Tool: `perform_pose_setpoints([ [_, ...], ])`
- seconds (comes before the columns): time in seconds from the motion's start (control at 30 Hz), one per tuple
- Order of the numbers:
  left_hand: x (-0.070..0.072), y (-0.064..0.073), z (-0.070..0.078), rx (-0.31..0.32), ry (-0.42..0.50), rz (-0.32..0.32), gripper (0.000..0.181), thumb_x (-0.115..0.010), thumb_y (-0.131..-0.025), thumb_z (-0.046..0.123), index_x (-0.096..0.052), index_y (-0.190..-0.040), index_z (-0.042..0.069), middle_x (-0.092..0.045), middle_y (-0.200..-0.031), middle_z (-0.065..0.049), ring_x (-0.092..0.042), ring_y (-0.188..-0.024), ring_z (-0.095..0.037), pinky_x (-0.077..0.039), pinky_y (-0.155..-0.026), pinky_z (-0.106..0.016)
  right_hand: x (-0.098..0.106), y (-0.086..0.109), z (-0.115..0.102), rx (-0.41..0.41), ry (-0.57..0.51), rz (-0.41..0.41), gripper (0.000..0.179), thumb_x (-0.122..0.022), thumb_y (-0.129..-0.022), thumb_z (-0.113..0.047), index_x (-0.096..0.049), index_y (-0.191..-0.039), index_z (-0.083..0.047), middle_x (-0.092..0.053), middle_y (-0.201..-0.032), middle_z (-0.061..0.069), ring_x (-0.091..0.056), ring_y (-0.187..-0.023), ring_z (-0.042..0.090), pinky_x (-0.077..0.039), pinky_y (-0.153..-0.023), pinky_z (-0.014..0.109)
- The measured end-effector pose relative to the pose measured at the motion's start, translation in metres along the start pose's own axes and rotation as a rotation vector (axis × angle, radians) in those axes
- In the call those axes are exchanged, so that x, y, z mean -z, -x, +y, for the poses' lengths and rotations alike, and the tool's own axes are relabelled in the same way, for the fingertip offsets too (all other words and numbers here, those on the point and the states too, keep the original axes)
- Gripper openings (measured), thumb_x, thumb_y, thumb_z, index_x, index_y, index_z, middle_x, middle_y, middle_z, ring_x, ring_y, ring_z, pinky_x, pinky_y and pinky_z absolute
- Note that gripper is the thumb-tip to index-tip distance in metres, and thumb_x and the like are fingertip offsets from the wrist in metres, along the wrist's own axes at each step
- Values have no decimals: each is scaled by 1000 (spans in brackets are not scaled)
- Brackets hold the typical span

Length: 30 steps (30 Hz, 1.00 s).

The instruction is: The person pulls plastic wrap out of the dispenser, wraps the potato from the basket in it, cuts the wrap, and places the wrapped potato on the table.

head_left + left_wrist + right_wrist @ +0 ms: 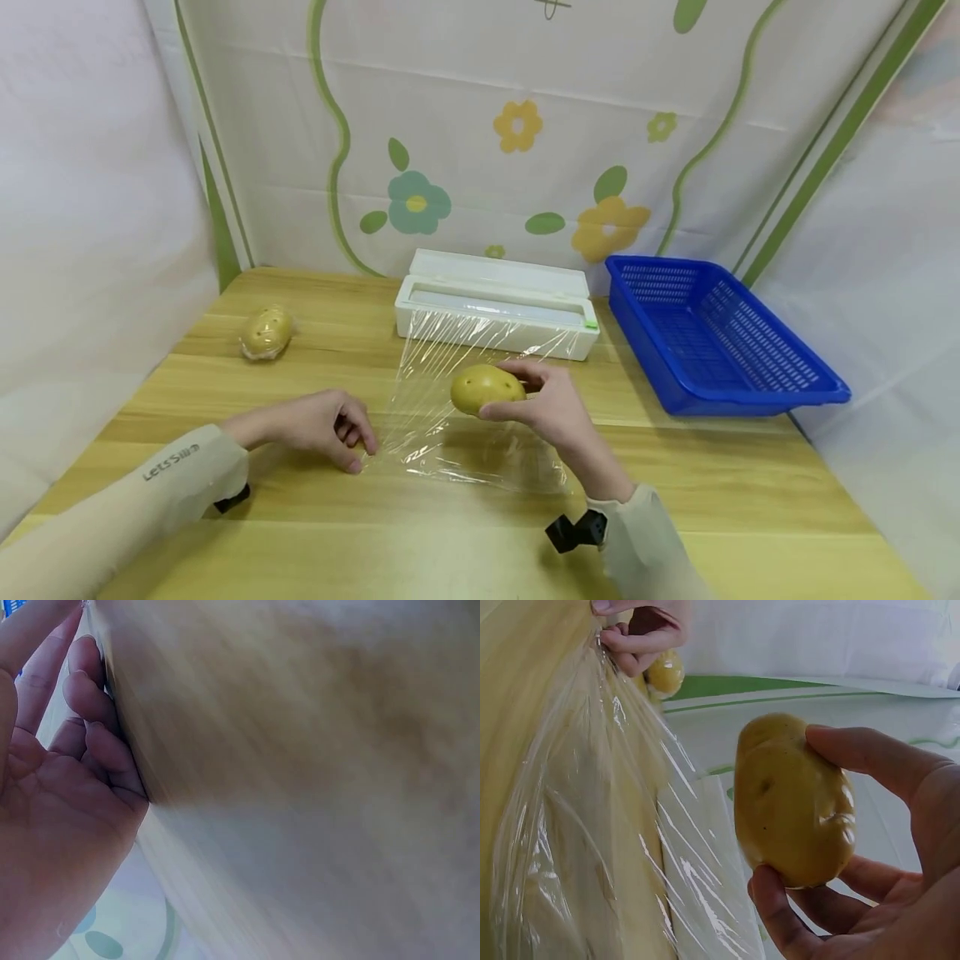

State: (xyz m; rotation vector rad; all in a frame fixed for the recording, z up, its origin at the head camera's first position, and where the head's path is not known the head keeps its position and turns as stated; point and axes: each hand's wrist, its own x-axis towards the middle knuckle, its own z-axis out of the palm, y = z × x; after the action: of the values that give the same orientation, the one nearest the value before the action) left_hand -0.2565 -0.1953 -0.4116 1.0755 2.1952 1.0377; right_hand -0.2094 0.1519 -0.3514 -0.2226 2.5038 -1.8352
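here, yellow potato (482,389), oval, dimpled, creased clear film (444,440)

Film (429,407) glares (left wrist view dim, blurred).

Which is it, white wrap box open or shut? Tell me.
Open: the lid of the white box is tipped back, showing the roll inside.

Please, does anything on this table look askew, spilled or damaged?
Only the plastic film looks slightly askew: it runs creased from the open white box to the corner that the left hand pinches. I see nothing spilled or damaged.
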Motion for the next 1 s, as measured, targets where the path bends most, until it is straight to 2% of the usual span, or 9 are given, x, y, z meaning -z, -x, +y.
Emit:
perform_pose_setpoints([
  [0.13,0,-1,0,2,-1,-3,19,-85,-77,22,-77,-94,20,-61,-81,-6,-53,-71,-9,-45,-63,-23,-7,-6,3,-20,48,-70,60,-93,-60,-10,-72,-116,-9,-68,-101,7,-61,-90,25,-53,-72,35],
  [0.3,-1,-1,-2,-5,6,-4,19,-85,-77,23,-77,-94,20,-61,-81,-6,-54,-72,-10,-46,-63,-23,-10,-10,4,-28,195,-150,60,-94,-59,-13,-71,-115,-8,-68,-96,4,-63,-86,22,-53,-73,35],
  [0.53,-2,0,-4,-9,10,-7,19,-85,-77,25,-77,-94,21,-61,-81,-4,-54,-72,-10,-46,-63,-23,-15,-11,8,11,340,-179,59,-94,-58,-18,-70,-111,-7,-67,-96,1,-62,-85,21,-52,-73,34],
  [0.67,-2,1,-4,-7,11,-10,19,-85,-78,24,-77,-94,21,-61,-81,-4,-54,-72,-10,-46,-63,-23,-20,-11,15,24,404,-224,56,-94,-60,-21,-71,-109,-6,-68,-96,-1,-61,-82,17,-52,-71,33],
  [0.87,-1,-1,-3,-7,-1,-9,19,-85,-78,24,-77,-95,21,-61,-81,-5,-54,-72,-10,-46,-63,-23,-21,-11,18,50,488,-261,62,-94,-64,-20,-68,-117,-3,-68,-106,2,-60,-89,17,-49,-79,37],
  [1.0,0,-1,-1,8,-14,-11,19,-85,-77,24,-77,-94,21,-61,-81,-4,-54,-72,-11,-46,-63,-24,-20,-11,19,70,493,-275,66,-94,-63,-18,-66,-120,-1,-67,-112,6,-60,-92,18,-49,-82,39],
])
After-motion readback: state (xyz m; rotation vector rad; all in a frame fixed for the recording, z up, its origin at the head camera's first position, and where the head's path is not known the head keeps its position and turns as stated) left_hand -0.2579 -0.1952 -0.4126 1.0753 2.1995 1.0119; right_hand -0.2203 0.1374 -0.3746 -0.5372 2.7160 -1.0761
